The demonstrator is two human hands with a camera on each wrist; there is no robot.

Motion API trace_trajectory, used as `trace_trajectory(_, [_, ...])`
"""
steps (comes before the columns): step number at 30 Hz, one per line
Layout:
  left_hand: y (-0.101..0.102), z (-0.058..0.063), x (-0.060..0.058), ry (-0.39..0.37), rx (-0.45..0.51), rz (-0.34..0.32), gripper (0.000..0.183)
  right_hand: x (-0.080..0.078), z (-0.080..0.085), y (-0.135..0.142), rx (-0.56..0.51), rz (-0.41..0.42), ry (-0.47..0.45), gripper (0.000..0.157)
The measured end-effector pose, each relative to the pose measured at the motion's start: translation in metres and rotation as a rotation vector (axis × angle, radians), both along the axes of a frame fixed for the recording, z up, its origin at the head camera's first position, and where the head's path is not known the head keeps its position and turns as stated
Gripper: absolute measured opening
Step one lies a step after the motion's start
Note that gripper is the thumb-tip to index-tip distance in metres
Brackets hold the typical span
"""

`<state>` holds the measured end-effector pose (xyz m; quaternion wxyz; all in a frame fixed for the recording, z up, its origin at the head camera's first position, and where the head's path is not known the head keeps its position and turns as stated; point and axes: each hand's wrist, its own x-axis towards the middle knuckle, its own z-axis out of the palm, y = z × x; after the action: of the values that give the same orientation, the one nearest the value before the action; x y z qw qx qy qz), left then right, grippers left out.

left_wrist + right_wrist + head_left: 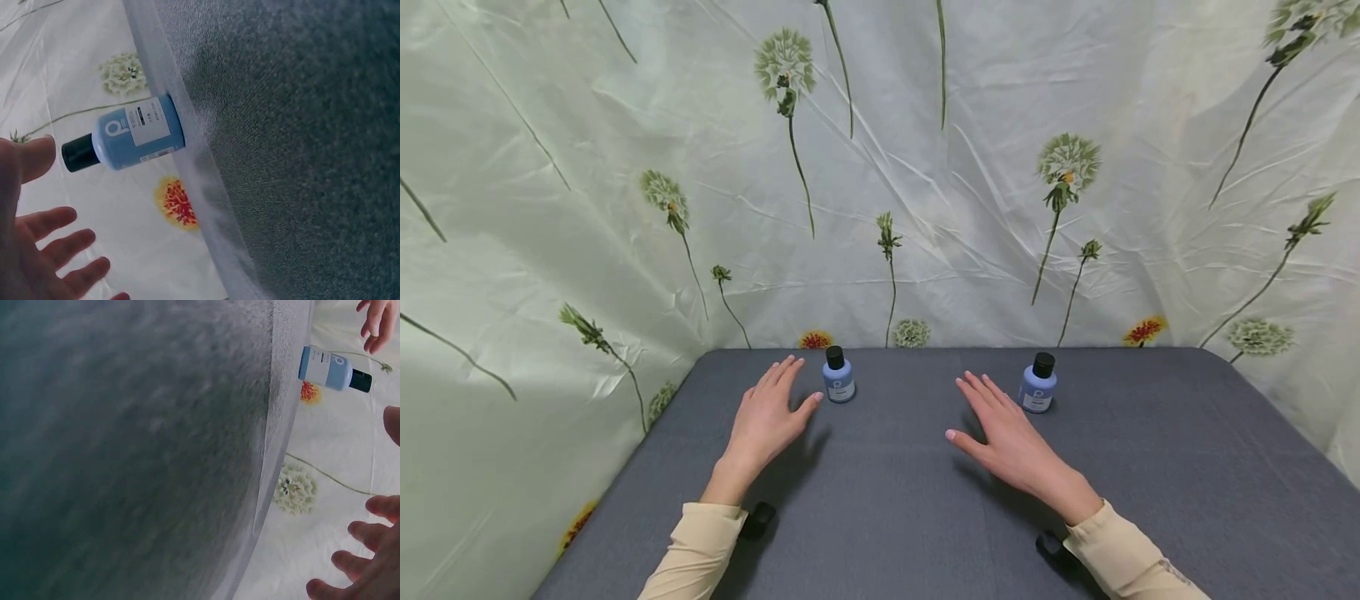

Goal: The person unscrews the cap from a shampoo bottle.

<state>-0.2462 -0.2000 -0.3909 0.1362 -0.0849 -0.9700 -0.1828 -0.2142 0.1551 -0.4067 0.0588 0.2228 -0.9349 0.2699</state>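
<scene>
Above the grey-covered table [887, 508], both hands are well apart from each other and hold nothing: the left hand [767, 417] has its fingers extended and its thumb out to the side, and the right hand [1009, 442] lies much the same way, fingers pointing forward and a little left. Just beside the left thumb stands one blue bottle [839, 383], upright with its black cap [834, 357] on; the left wrist view shows a gap between thumb and cap. A second blue bottle [1037, 393], also upright and capped, stands just beyond the little-finger side of the right hand. For a clean grip on either one, I judge it best to set thumb and fingers on opposite sides of the body, low enough not to tip it; the right hand would first need to shift outward, since its thumb is on the far side from its bottle. Behind the table hangs a pale curtain [887, 150] printed with dandelions. The small print on the labels is too fine to read, the contents cannot be seen, and the right wrist view takes in only the left-hand bottle. Both cream sleeves [696, 546] are cut off by the lower edge.
</scene>
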Motion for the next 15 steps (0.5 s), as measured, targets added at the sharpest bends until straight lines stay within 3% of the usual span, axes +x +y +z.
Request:
trace_trajectory(7, [-0.006,-0.003,-0.008,0.043,0.149,-0.044,0.063,-0.009,0.001,-0.018,-0.134,0.089,-0.065,0.077])
trace_trajectory(15, [-0.01,-0.006,-0.019,0.007,0.344,-0.089,0.056,-0.021,0.001,-0.041,-0.368,0.093,-0.285,0.071])
